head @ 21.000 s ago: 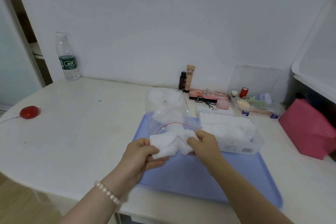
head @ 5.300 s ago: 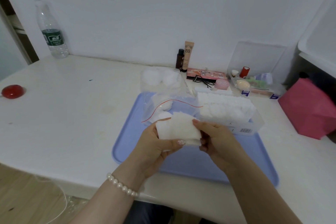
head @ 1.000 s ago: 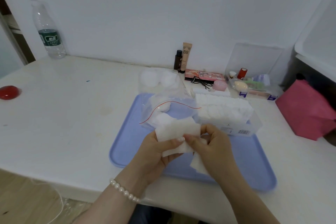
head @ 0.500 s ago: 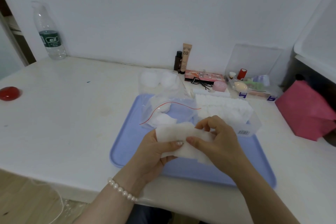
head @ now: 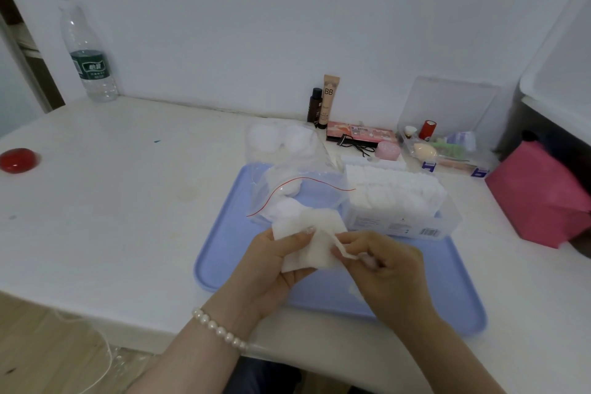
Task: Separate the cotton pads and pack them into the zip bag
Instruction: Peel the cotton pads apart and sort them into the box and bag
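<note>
Two hands worked above a blue tray [head: 224, 253] on the white table [head: 112, 201]: left hand [head: 275, 262] gripping a cotton pad stack [head: 315, 240], right hand [head: 380, 269] pinching one peeled layer. Behind lay the part-filled zip bag [head: 297, 182], beside it a clear pad box [head: 399, 205]; cosmetics [head: 329, 99] and a water bottle [head: 88, 54] stood against the wall [head: 256, 9].

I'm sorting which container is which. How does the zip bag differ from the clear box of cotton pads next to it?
The zip bag is soft, crumpled plastic with a red zip line; the clear box is rigid, with a printed label and barcode. The zip bag holds a few loose pads lying at random; the clear box holds a dense, orderly row. The zip bag lies partly off the blue tray's far edge; the clear box sits at its right. Both are see-through and open.
</note>
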A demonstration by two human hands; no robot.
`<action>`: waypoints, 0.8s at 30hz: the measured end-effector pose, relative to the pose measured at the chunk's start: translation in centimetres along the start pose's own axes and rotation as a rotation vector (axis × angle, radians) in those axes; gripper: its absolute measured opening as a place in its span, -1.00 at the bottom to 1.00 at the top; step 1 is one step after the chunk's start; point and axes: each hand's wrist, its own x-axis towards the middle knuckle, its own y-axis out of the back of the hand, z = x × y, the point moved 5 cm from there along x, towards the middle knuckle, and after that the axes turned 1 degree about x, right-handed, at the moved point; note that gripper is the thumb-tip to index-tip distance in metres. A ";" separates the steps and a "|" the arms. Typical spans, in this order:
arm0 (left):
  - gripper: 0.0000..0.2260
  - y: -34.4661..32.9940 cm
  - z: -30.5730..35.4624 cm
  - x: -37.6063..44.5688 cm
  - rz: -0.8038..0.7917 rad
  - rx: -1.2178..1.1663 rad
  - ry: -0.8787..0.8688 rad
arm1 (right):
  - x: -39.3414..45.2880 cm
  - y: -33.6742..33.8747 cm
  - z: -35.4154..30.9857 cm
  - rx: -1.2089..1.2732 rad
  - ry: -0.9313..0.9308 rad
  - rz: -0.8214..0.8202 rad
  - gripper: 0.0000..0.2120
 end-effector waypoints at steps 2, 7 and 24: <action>-0.79 0.3 0.0 0.1 0.010 -0.001 -0.001 | 0.2 0.6 1.2 0.228 -0.352 0.035 -0.72; -0.82 0.8 0.7 0.2 0.031 0.034 -0.029 | 1.1 3.2 3.3 0.692 -0.782 0.111 -0.82; -0.81 -0.2 0.5 0.0 -0.028 0.092 -0.034 | 1.5 0.6 2.7 0.644 -0.789 -0.175 -0.94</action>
